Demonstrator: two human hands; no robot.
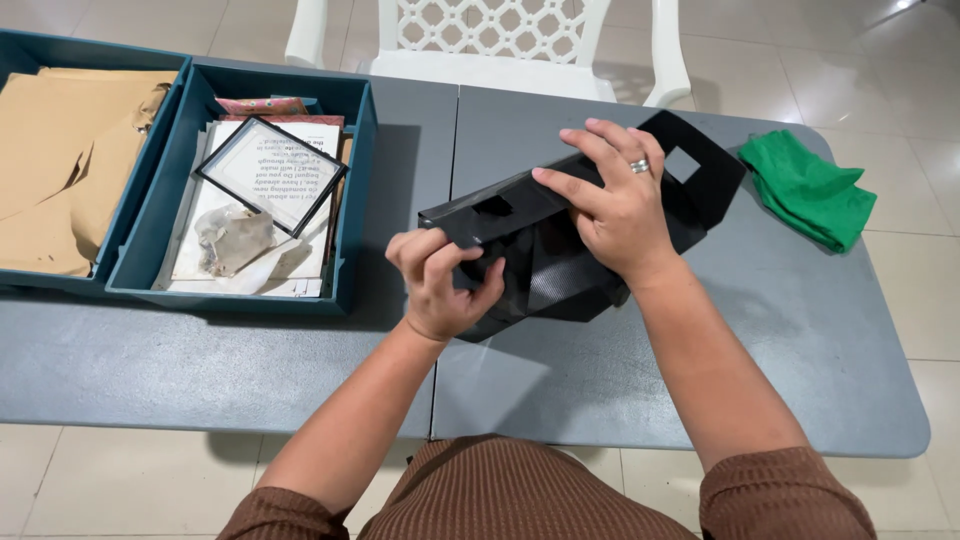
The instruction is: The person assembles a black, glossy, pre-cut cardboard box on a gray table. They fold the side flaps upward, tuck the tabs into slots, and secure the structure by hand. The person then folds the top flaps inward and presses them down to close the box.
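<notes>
We hold a flat-folded black paper gift bag with cut-out handle holes (560, 235) between both hands, lying tilted across the middle of the grey tabletop (780, 330). Our left hand (440, 280) is curled tight on the bag's near lower corner, thumb and fingers pinching the fold. Our right hand (615, 205) lies spread on top of the bag, fingers reaching over its upper edge and pressing it down; a silver ring sits on one finger. The bag's handle end, with its square cut-out, sticks out beyond the right hand, away from us.

Right of the bag, near the tabletop's far right corner, lies a crumpled green cloth (808, 188), well apart from the bag. Left of the bag stands a dark teal open tray (358, 190), close to the left hand but not touching it. In it lie white printed sheets, a black-framed printed card (270, 172) set at a slant on top, a wad of clear crumpled plastic (232, 238) and a patterned pinkish piece at the far end. Further left of the bag, touching the first tray, is a second teal tray (160, 130) filled with brown paper sheets (60, 160). Beyond the bag, past the tabletop's far edge, stands a white plastic chair with a lattice back (490, 45) on a pale tiled floor (880, 60).
</notes>
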